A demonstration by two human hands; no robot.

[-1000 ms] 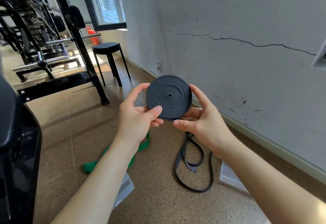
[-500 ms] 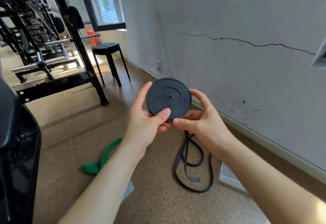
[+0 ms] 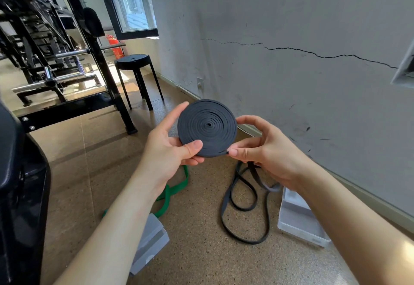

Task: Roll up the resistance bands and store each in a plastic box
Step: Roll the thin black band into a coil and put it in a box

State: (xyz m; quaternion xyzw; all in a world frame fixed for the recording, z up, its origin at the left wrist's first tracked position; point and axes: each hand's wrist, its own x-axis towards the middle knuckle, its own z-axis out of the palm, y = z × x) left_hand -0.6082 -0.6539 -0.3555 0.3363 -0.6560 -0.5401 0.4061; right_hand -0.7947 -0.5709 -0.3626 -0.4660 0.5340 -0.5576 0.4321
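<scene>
We see a black rubber resistance band (image 3: 207, 127) wound into a flat, tight round coil and held up in the air before the cracked grey wall (image 3: 313, 105), between two bare hands. The left hand (image 3: 170, 152) grips its lower left part, with the thumb pressed on the face of the coil, the fingers behind it and the forefinger stretched up along the rim. The right hand (image 3: 266, 152) pinches the lower right edge between thumb and curled fingers. From under the right hand a loose length of black band (image 3: 244, 209) drops to the speckled brown floor (image 3: 201, 262) and lies there in loops; we cannot tell whether it joins the coil. A flat green resistance band (image 3: 177, 183) lies on the floor beneath the left wrist. A clear plastic box (image 3: 150, 242) rests on the floor partly behind the left forearm, and a second clear plastic box (image 3: 300, 219) sits near the wall, partly behind the right forearm. Farther back stand a round black stool (image 3: 134, 60) and a black metal gym machine (image 3: 56, 60).
</scene>
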